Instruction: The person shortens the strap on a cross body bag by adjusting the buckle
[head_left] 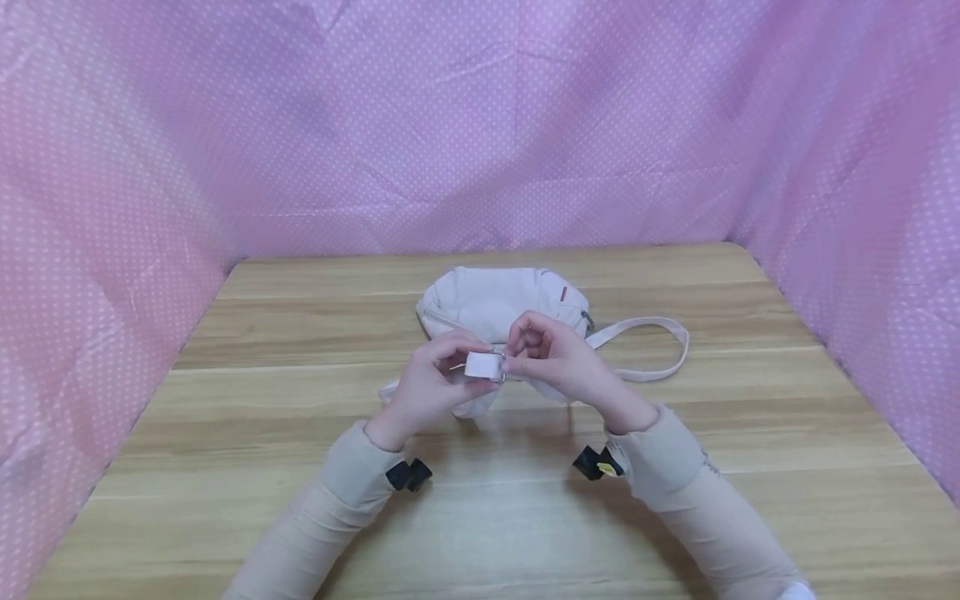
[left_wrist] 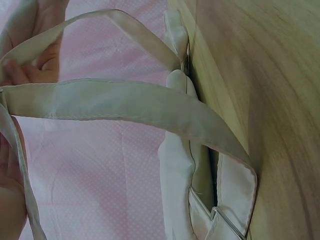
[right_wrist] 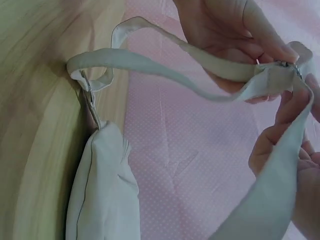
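Observation:
An off-white waist bag [head_left: 495,302] lies on the table, its pale fabric strap [left_wrist: 90,100] raised toward the hands. My left hand [head_left: 435,375] pinches a folded piece of the strap beside a small metal buckle [right_wrist: 287,64]. On the other side of the buckle, my right hand [head_left: 553,360] holds the strap between thumb and fingers. The right wrist view shows the left thumb close against the buckle. From there the strap runs down to a metal ring [right_wrist: 91,100] by the bag's end. Fingers partly hide the buckle.
A loop of strap [head_left: 682,346] lies on the wooden table [head_left: 262,433] to the right of the bag. Pink dotted cloth [head_left: 480,125] hangs behind the table and along both sides.

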